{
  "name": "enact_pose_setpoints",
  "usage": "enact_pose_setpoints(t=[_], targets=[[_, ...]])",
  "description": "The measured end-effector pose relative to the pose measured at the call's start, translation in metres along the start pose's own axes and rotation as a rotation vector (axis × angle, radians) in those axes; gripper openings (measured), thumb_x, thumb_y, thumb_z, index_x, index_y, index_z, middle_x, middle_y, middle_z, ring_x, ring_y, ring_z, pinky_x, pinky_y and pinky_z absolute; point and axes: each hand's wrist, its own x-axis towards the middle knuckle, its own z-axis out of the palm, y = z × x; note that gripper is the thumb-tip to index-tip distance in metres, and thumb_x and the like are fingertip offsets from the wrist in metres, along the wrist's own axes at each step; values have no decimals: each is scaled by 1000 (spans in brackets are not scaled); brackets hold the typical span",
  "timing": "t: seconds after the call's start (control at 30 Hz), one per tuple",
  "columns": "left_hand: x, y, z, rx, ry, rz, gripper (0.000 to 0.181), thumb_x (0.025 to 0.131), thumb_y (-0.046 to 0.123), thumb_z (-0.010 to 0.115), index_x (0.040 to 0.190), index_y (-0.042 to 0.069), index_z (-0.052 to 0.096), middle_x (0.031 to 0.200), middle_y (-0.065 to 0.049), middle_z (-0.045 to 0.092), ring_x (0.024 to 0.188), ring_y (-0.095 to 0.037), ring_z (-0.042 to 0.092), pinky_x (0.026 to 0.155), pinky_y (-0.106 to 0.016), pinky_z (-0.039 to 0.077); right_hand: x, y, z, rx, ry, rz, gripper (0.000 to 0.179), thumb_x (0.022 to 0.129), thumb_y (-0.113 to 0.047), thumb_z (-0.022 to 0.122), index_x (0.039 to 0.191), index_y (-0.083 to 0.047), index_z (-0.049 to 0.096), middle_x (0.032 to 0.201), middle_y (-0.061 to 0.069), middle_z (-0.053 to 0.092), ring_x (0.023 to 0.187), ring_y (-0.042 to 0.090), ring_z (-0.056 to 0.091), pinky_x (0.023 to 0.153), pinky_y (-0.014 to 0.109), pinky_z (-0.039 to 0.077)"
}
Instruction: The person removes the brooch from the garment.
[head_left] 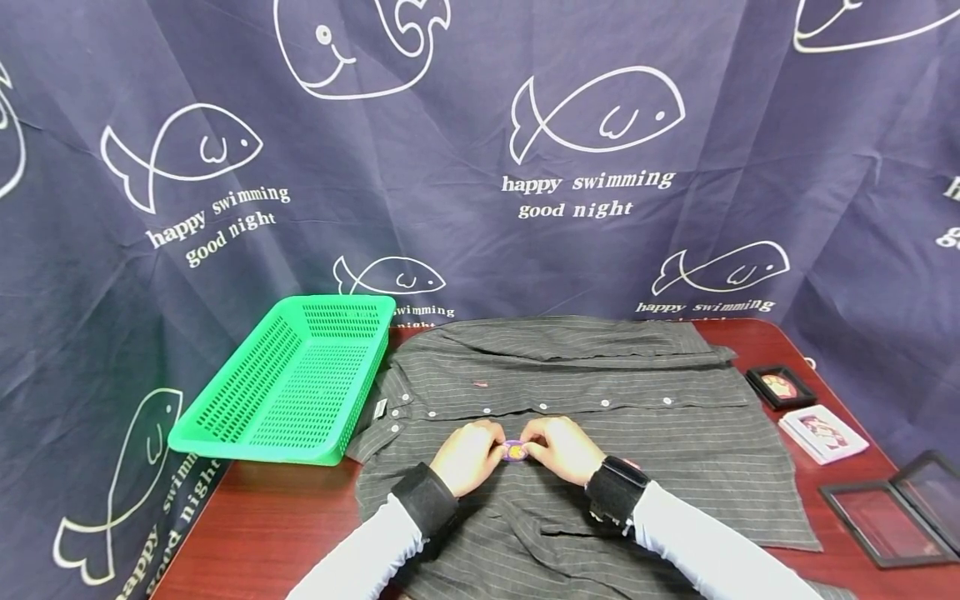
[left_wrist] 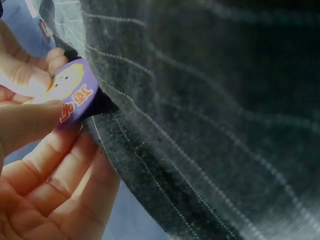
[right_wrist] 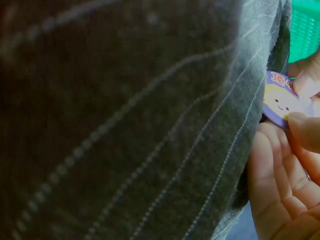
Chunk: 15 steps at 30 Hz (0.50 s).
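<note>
Between my two hands is a round purple badge (head_left: pixel 515 451) with a yellow smiling cartoon face and orange characters. My left hand (head_left: pixel 467 458) pinches its left edge, thumb on the printed front. From the other side my right hand (head_left: pixel 567 451) pinches the right edge, thumb also on the face. A dark grey pinstriped shirt (head_left: pixel 675 450) lies spread underneath, collar to the left, a row of pale buttons across it. In the left wrist view the badge (left_wrist: pixel 89 89) sits against a fold of this cloth. The badge's back is hidden.
A green plastic basket (head_left: pixel 258 452) stands at the left on the reddish table (head_left: pixel 281 508). To the right lie a black case (head_left: pixel 780 387), a white-edged stack of cards (head_left: pixel 822 434) and an opened dark frame (head_left: pixel 849 525). A printed blue curtain (head_left: pixel 465 167) hangs behind.
</note>
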Motion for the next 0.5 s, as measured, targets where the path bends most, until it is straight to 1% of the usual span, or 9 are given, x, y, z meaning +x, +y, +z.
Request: enact_pose_setpoints(t=[0.13, 0.33, 0.43, 0.5], targets=[[-1, 0, 1, 9, -14, -5, 12, 84, 19, 73, 87, 11, 65, 83, 0, 63, 74, -13, 62, 68, -28, 51, 0, -1, -1, 18, 2, 8, 5, 82, -8, 72, 80, -11, 69, 71, -6, 67, 64, -4, 50, 60, 19, 44], [-8, 0, 4, 56, -57, -14, 28, 82, 26, 75, 101, 8, 65, 101, -6, 66, 89, -21, 66, 80, -32, 53, 1, -3, -2, 58, -14, 44, 6, 82, -7, 70, 79, -11, 67, 68, -8, 64, 61, -5, 47, 59, 18, 42], [-11, 1, 5, 96, -111, -50, 40, 82, 32, 76, 110, 7, 65, 113, -8, 67, 102, -25, 66, 90, -35, 53, 1, -2, -2, 87, -28, 57, 7, 82, -6, 70, 78, -11, 67, 67, -7, 63, 61, -6, 47, 58, 17, 42], [-12, 3, 4, 118, -171, -86, 48, 82, 37, 75, 117, 6, 65, 121, -9, 66, 111, -28, 64, 95, -37, 52, 0, -2, -2, 107, -39, 64, 7, 82, -5, 69, 78, -11, 67, 66, -7, 63, 60, -6, 47, 57, 17, 42]])
